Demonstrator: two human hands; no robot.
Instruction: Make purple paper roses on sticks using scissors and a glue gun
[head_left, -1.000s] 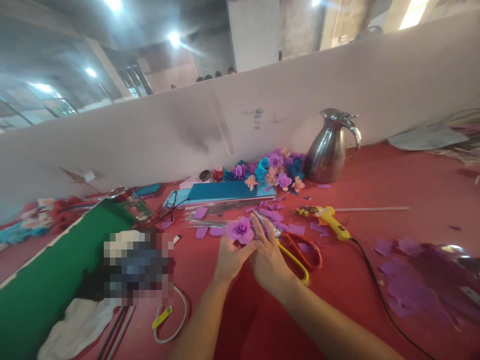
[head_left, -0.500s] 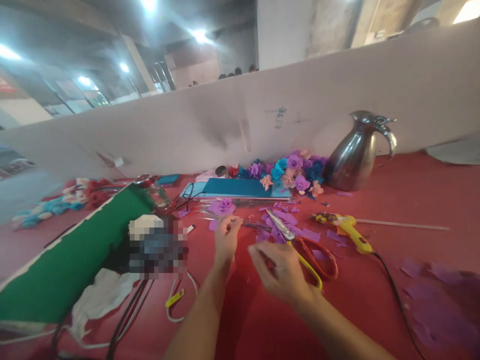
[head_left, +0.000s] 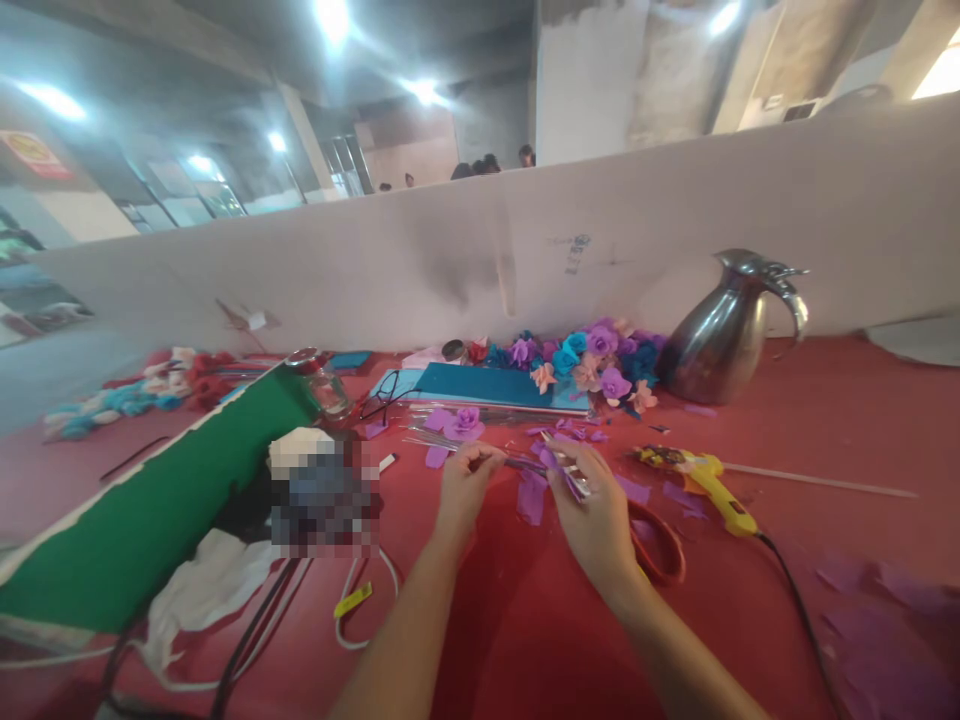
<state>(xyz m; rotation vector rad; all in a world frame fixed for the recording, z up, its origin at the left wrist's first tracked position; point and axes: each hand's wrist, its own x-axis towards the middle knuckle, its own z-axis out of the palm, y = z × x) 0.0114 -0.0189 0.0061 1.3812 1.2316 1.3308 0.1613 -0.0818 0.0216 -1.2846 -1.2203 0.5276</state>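
Observation:
My left hand [head_left: 469, 485] is closed in a pinch on a thin dark wire stem [head_left: 519, 463] that points right. Behind it lie more thin wires and a purple paper flower [head_left: 463, 424]. My right hand [head_left: 596, 515] is bent over loose purple paper petals, its thumb and fingers drawn together at them. One purple petal [head_left: 531, 498] hangs at its fingertips, between the two hands. Under the right hand lie scissors with a red handle [head_left: 664, 550]; the blades are mostly covered by the fingers.
A yellow glue gun [head_left: 720, 490] with its cord lies right, below a steel jug [head_left: 716, 330]. Paper flowers [head_left: 592, 360] and a blue board [head_left: 487, 385] line the back. On the left stand a green panel [head_left: 172, 490], a glass jar [head_left: 322, 385], and cables. Purple sheets lie lower right.
My right hand has moved forward and up onto the petals and over the scissors. A purple petal now hangs between the hands. My left hand keeps its pinch. The view has tilted slightly.

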